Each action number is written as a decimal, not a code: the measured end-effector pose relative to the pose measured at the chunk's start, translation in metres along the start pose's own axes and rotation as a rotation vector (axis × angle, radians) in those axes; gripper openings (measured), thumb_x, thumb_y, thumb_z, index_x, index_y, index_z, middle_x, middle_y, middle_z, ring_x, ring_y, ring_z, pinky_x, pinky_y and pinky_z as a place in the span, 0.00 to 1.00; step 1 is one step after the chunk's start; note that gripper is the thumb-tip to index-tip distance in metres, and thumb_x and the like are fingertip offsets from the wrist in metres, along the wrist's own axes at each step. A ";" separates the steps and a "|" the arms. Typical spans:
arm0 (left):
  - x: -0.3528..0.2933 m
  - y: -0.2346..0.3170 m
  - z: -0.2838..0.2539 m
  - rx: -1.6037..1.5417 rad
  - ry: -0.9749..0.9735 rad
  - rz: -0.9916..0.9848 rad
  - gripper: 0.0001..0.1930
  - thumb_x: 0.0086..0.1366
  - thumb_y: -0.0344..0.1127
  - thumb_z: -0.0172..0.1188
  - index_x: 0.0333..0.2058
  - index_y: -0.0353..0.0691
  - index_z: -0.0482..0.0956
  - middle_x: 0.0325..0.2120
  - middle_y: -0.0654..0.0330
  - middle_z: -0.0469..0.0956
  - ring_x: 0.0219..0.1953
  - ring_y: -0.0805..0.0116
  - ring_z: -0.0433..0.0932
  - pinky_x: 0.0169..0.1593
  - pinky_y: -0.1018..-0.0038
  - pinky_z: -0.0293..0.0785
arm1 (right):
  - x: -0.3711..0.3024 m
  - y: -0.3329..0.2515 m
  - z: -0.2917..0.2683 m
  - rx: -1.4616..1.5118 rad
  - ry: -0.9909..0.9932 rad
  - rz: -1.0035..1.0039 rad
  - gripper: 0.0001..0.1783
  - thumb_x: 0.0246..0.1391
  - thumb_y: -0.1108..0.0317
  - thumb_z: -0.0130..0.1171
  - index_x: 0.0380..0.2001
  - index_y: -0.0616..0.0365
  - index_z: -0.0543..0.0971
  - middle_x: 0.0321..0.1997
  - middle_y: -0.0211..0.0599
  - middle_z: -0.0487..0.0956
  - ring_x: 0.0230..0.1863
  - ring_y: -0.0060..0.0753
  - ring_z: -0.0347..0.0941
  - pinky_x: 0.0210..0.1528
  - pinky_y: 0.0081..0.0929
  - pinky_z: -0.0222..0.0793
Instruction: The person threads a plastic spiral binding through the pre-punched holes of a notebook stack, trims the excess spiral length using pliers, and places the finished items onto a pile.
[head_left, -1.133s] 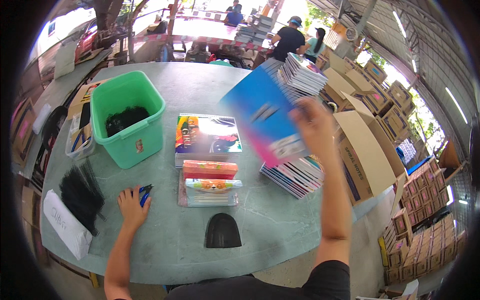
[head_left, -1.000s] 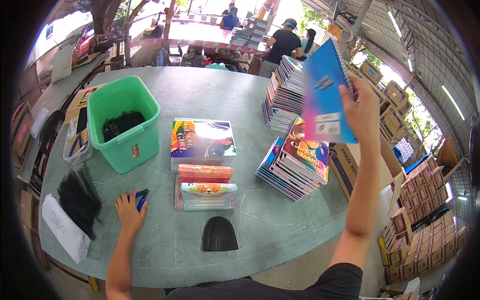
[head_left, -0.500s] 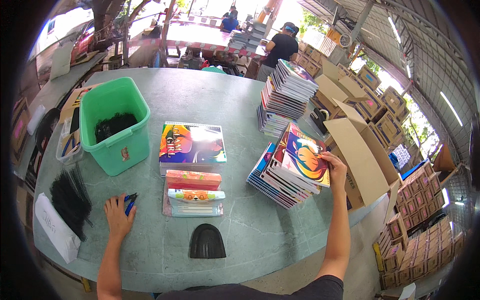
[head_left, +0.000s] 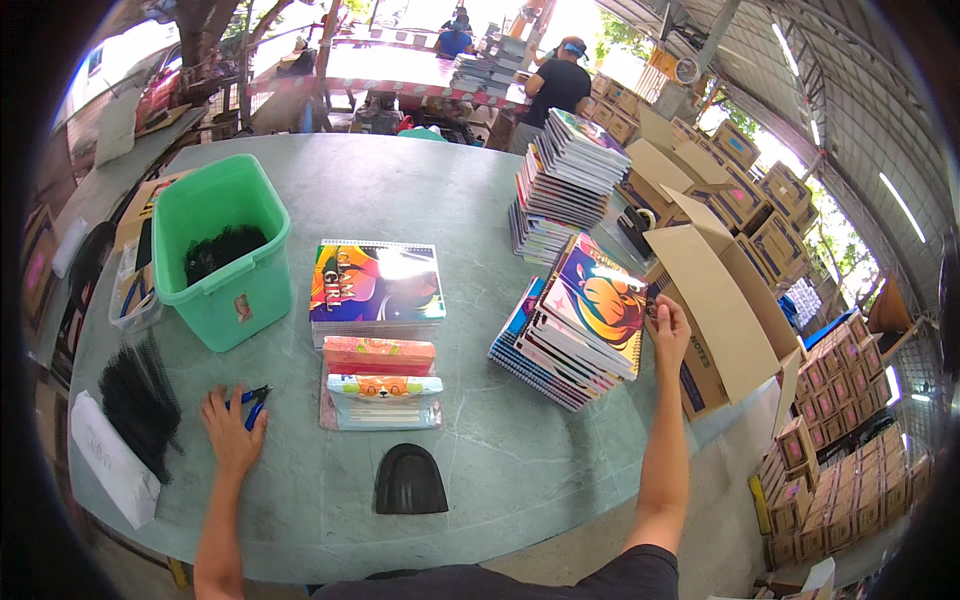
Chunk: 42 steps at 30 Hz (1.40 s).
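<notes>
My right hand [head_left: 670,332] is at the right edge of a slanted stack of spiral notebooks [head_left: 575,345]. Its fingers are curled together, with a small dark thing at their tips that I cannot make out. The top notebook [head_left: 598,290] has a bright cartoon cover. On the left, my left hand [head_left: 233,432] lies on the table with fingers spread, its thumb and forefinger beside blue-handled pliers [head_left: 254,408]. Ahead of me sit another notebook stack [head_left: 377,285] and pencil-case-like pouches [head_left: 384,388]. Closer in lies a black dome-shaped thing [head_left: 411,480].
A green bin [head_left: 235,300] holds black coils. More black coils [head_left: 140,405] lie by a white packet [head_left: 112,460]. At the back right stand a tall notebook stack [head_left: 570,175], a tape dispenser [head_left: 636,232] and an open carton [head_left: 715,300]. A person [head_left: 560,88] works beyond the table.
My right hand has slid off the top notebook's cover to just beyond its right edge. The top notebook now sits more squarely on the stack. The left hand stays by the pliers.
</notes>
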<state>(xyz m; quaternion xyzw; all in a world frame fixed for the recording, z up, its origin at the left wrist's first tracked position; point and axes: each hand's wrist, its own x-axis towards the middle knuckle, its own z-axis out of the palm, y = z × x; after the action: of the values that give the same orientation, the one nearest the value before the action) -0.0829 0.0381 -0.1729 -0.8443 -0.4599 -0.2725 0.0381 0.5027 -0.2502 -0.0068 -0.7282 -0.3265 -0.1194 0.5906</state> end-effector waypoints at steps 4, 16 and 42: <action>0.020 0.089 -0.053 -0.290 0.049 0.172 0.25 0.52 0.39 0.62 0.49 0.39 0.71 0.44 0.49 0.68 0.49 0.51 0.66 0.53 0.58 0.61 | -0.021 0.072 0.015 0.306 -0.091 0.355 0.30 0.60 0.42 0.44 0.46 0.61 0.74 0.38 0.32 0.76 0.40 0.26 0.72 0.39 0.25 0.68; 0.049 0.370 0.078 -1.836 -1.271 -0.764 0.35 0.60 0.26 0.53 0.64 0.37 0.47 0.51 0.55 0.65 0.51 0.65 0.68 0.56 0.66 0.66 | -0.037 0.091 0.061 0.529 -0.166 0.658 0.41 0.58 0.33 0.35 0.50 0.63 0.72 0.45 0.37 0.76 0.47 0.31 0.71 0.49 0.28 0.65; 0.021 0.320 0.032 -1.684 -0.770 -0.426 0.35 0.66 0.52 0.51 0.63 0.34 0.54 0.60 0.55 0.60 0.59 0.66 0.62 0.62 0.68 0.55 | -0.215 -0.008 0.021 0.052 0.164 0.332 0.25 0.58 0.53 0.51 0.50 0.61 0.68 0.45 0.33 0.68 0.48 0.31 0.65 0.49 0.28 0.62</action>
<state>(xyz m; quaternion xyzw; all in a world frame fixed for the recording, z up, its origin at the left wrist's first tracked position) 0.1950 -0.1200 -0.1301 -0.5244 -0.2376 -0.2189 -0.7878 0.3303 -0.3020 -0.1271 -0.7443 -0.1554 -0.0708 0.6456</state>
